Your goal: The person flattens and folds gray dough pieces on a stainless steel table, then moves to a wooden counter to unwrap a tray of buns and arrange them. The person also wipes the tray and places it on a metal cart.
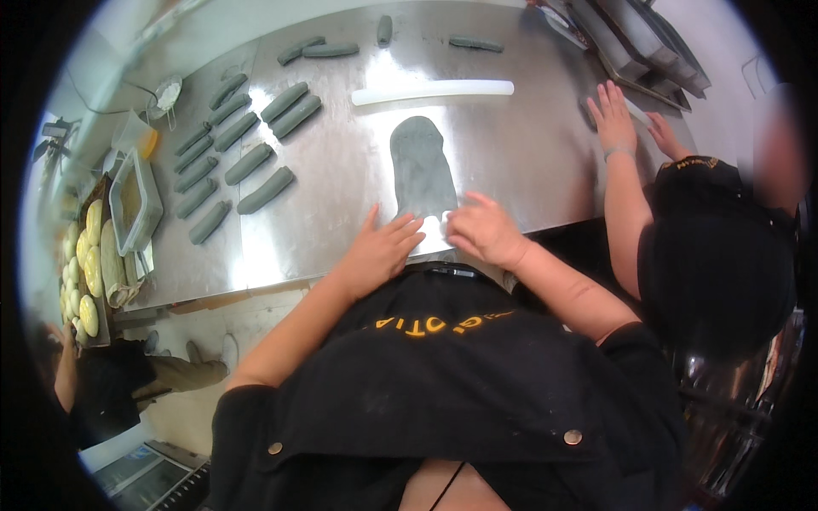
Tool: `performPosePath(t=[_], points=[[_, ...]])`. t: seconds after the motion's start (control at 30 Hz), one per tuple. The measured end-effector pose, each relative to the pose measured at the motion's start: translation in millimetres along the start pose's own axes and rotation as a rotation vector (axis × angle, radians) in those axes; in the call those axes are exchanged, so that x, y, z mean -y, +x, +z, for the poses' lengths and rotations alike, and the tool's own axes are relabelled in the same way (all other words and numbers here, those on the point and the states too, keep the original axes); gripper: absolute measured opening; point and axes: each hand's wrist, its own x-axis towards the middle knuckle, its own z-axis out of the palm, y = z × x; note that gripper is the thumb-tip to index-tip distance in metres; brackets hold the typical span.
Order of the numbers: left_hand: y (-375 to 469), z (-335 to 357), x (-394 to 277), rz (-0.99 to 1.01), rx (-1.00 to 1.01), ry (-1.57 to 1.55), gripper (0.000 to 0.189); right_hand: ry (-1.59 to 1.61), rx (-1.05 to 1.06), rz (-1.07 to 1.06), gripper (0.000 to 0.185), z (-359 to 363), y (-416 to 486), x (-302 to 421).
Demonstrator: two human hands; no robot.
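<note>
A flattened, elongated sheet of dark grey-green dough (422, 166) lies on the steel table in front of me, its near end between my hands. My left hand (383, 246) is at the near left edge of the sheet, palm down, fingers apart and holding nothing visible. At the near right corner is my right hand (489, 233), its fingers bent; whether they pinch the dough is hidden. Beyond the far end of the sheet, a white rolling pin (434, 92) lies crosswise, touched by neither hand.
Several grey-green dough rolls (265, 190) lie at left, more along the back. A clear plastic tub (137, 204) stands near a board of yellow-topped dough pieces (92, 255). At right, a co-worker's hand (617, 121) is by another rolling pin (636, 112), below metal pans (639, 38).
</note>
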Motion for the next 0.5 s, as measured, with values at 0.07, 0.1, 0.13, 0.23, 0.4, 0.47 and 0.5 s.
performPosePath(t=[0.07, 0.1, 0.13, 0.23, 0.4, 0.47, 0.5], points=[[-6, -4, 2, -0.092, -0.034, -0.184, 0.033, -0.048, -0.059, 0.047, 0.032, -1, 21, -27], [-10, -6, 3, -0.149, -0.061, -0.272, 0.03, -0.063, -0.047, 0.165, 0.037, -2, 33, -43], [-13, -7, 4, -0.205, -0.094, -0.356, 0.027, -0.09, -0.138, 0.196, 0.043, -2, 48, -65], [-19, -10, 7, -0.639, -0.1, -1.014, 0.023, -0.241, -0.187, 0.297, 0.056, 13, 106, -134], [-17, -21, 6, -0.638, -0.315, -0.726, 0.021, -0.395, 0.186, 0.628, 0.054, 25, 138, -188], [-11, -31, 5, -0.554, -0.38, -0.467, 0.023, -0.289, 0.181, 0.612, 0.045, 21, 133, -182], [-8, -37, 6, -0.486, -0.421, -0.329, 0.026, -0.232, 0.166, 0.597, 0.04, 19, 129, -174]])
